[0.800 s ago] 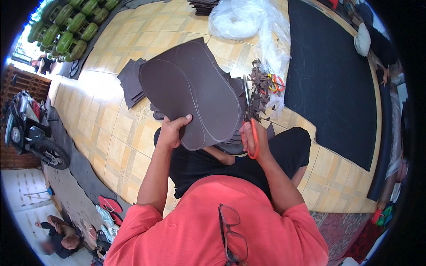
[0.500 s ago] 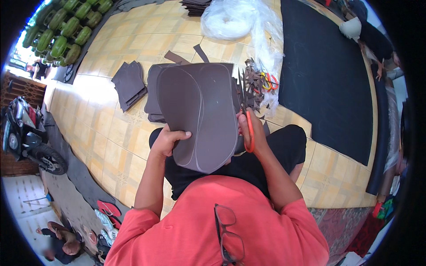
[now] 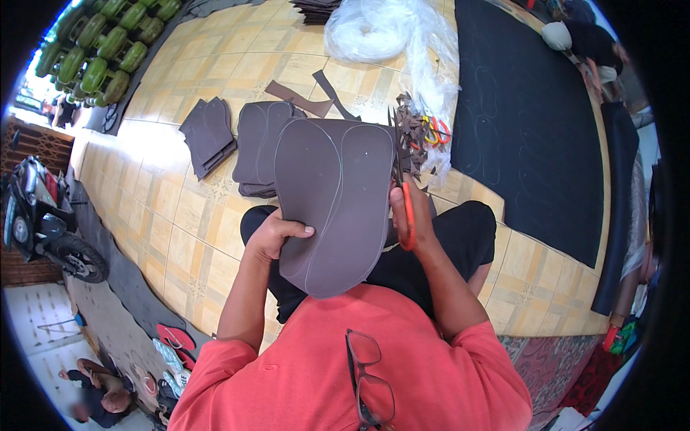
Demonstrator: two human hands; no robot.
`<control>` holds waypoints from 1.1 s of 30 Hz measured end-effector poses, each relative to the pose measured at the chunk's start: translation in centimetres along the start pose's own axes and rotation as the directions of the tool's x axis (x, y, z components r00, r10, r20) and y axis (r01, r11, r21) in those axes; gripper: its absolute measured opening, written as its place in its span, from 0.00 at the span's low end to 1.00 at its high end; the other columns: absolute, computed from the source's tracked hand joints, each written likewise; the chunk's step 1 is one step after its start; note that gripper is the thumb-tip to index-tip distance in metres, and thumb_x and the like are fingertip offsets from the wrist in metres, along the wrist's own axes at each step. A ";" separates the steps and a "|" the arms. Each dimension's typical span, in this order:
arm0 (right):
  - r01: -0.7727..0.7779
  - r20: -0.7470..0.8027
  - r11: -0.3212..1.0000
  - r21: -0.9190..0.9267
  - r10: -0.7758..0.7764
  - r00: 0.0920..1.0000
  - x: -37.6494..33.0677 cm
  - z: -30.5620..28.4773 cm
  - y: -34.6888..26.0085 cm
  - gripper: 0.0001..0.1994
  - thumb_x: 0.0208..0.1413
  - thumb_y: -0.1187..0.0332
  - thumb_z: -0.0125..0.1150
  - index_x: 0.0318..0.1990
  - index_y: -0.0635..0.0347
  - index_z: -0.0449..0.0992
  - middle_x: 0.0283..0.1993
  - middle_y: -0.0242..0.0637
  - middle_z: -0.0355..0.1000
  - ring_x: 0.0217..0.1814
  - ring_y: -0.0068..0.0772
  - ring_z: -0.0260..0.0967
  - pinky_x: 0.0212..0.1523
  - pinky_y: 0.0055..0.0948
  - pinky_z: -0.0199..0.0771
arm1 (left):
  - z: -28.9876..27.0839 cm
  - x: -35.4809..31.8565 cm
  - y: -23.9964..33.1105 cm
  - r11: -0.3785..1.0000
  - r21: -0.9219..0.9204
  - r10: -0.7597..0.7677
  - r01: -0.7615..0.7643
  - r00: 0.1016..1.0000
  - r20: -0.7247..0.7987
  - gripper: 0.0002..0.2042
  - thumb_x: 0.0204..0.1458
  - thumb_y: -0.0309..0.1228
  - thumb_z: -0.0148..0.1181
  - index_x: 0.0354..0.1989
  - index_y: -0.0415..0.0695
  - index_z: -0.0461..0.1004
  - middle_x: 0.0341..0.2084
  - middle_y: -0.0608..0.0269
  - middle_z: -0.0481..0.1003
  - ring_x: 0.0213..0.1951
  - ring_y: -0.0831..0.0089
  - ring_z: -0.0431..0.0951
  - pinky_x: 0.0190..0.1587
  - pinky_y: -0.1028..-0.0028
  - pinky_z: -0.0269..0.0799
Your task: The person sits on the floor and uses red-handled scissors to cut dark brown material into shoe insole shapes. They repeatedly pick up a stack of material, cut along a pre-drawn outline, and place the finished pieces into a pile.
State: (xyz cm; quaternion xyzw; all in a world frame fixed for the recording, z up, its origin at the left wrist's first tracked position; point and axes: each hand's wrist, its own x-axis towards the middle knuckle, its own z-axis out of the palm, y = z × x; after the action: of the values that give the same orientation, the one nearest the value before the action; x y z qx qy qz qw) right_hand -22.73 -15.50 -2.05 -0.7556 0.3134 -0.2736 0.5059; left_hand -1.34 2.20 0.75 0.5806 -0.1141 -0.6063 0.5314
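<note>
I sit on a tiled floor and hold a dark brown foam sheet (image 3: 332,201) with curved outlines drawn on it. My left hand (image 3: 277,235) grips its left edge, thumb on top. In my right hand (image 3: 411,215) are orange-handled scissors (image 3: 402,188), blades pointing up along the sheet's right edge. Behind the sheet lies a stack of cut brown pieces (image 3: 259,144).
Another pile of brown pieces (image 3: 208,135) lies to the left. Scraps and more scissors (image 3: 431,133) sit by a clear plastic bag (image 3: 388,32). A large black mat (image 3: 528,122) spreads at right. Green bottles (image 3: 108,43) far left, a motorbike (image 3: 43,215), a person (image 3: 100,384) below.
The foam sheet has been turned and lifted more upright in front of me. Both hands moved with it, and the scissors now sit along its right edge.
</note>
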 end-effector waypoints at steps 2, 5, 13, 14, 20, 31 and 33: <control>-0.011 0.029 0.999 0.038 0.010 1.000 -0.2 -0.4 0.4 0.19 0.64 0.54 0.49 0.30 0.63 0.63 0.21 0.44 0.61 0.23 0.40 0.58 0.28 0.37 0.62 | -0.9 0.2 0.1 1.000 -0.013 -0.017 0.018 1.000 0.008 0.34 0.28 0.24 0.64 0.53 0.32 0.71 0.44 0.51 0.77 0.45 0.59 0.78 0.54 0.67 0.69; -0.035 0.136 0.999 0.018 0.032 0.990 -0.3 -1.9 -0.2 0.21 0.64 0.52 0.49 0.28 0.63 0.63 0.20 0.42 0.59 0.23 0.37 0.55 0.26 0.36 0.60 | -2.8 0.1 1.0 0.999 0.030 0.021 -0.022 1.000 0.022 0.31 0.30 0.24 0.65 0.51 0.33 0.74 0.42 0.55 0.78 0.48 0.64 0.75 0.57 0.71 0.63; -0.144 0.186 0.988 -0.048 0.150 0.971 -1.0 -3.6 3.1 0.22 0.64 0.53 0.51 0.26 0.64 0.68 0.17 0.36 0.62 0.19 0.29 0.62 0.23 0.32 0.64 | -6.1 0.9 3.0 0.982 0.188 0.009 -0.008 1.000 -0.002 0.35 0.34 0.26 0.67 0.58 0.34 0.68 0.51 0.55 0.74 0.51 0.63 0.73 0.59 0.70 0.63; -0.350 0.173 0.936 0.028 0.341 0.924 -1.4 -3.6 3.7 0.23 0.64 0.50 0.50 0.26 0.63 0.69 0.16 0.32 0.62 0.13 0.25 0.61 0.16 0.28 0.64 | -6.5 1.2 3.1 0.981 0.194 0.032 -0.031 0.999 -0.005 0.35 0.35 0.26 0.67 0.59 0.35 0.67 0.51 0.55 0.73 0.51 0.63 0.73 0.58 0.69 0.64; -0.564 0.012 0.805 0.186 0.572 0.820 -4.1 -3.5 8.5 0.25 0.61 0.45 0.53 0.28 0.62 0.70 0.14 0.29 0.60 0.10 0.20 0.59 0.10 0.23 0.62 | -12.6 5.5 6.4 0.976 0.206 0.085 -0.063 0.991 -0.099 0.34 0.44 0.33 0.69 0.60 0.35 0.64 0.50 0.53 0.74 0.51 0.62 0.74 0.55 0.66 0.69; -0.632 -0.028 0.730 0.260 0.660 0.750 -2.3 -2.4 9.6 0.25 0.59 0.45 0.56 0.28 0.62 0.69 0.15 0.28 0.58 0.10 0.20 0.57 0.10 0.22 0.61 | -5.8 15.0 -4.5 0.512 0.827 -0.035 0.230 0.968 -0.247 0.30 0.53 0.57 0.59 0.36 0.33 0.77 0.23 0.49 0.78 0.27 0.59 0.81 0.34 0.64 0.76; -0.652 -0.041 0.713 0.257 0.682 0.730 -2.2 -2.5 10.0 0.25 0.59 0.45 0.57 0.28 0.62 0.69 0.15 0.28 0.58 0.10 0.20 0.57 0.10 0.22 0.62 | -2.6 15.9 -7.7 0.325 0.912 -0.015 0.249 0.966 -0.259 0.39 0.47 0.61 0.63 0.41 0.25 0.71 0.32 0.38 0.77 0.35 0.52 0.81 0.41 0.61 0.78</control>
State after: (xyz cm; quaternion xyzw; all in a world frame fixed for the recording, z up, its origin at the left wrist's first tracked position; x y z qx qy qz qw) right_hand -27.94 -18.26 -10.82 -0.5089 0.5650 -0.1554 0.6306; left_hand 0.72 -5.76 -15.09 0.8457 -0.3391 -0.4081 0.0574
